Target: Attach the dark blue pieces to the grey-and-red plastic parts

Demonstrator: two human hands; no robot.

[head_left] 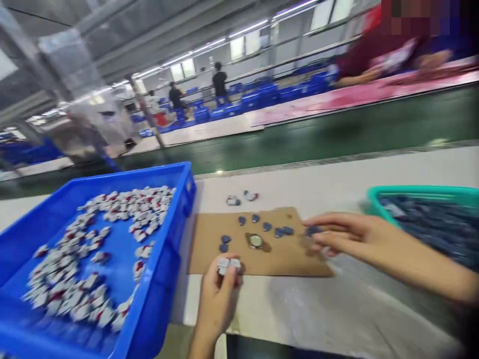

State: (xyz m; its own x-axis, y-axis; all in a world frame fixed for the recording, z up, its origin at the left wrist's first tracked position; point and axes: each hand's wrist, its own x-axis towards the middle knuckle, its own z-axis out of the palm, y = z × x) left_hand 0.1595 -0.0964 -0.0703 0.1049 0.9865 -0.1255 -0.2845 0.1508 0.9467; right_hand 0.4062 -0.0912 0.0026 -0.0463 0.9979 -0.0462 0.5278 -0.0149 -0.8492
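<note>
My left hand (pixel 220 291) is closed around a small white plastic part (pixel 229 266), held just over the near edge of a brown cardboard sheet (pixel 209 254). Pinched in the fingertips of my right hand (pixel 344 233) is a small dark blue piece (pixel 313 231), blurred, above the sheet's right side. Several similar dark blue pieces (pixel 267 227) lie scattered on the cardboard. Among them sits a round metallic piece (pixel 256 242) with a pale top. Beyond the sheet, two small white-and-red parts (pixel 250 195) rest on the white table.
At left stands a large blue tray (pixel 170 264) holding many white-and-red parts (pixel 75 294). A green basket (pixel 377 199) full of dark blue pieces (pixel 441 224) is at right. Past the table runs a green conveyor belt (pixel 299 137). A person in dark red (pixel 359 60) works across it.
</note>
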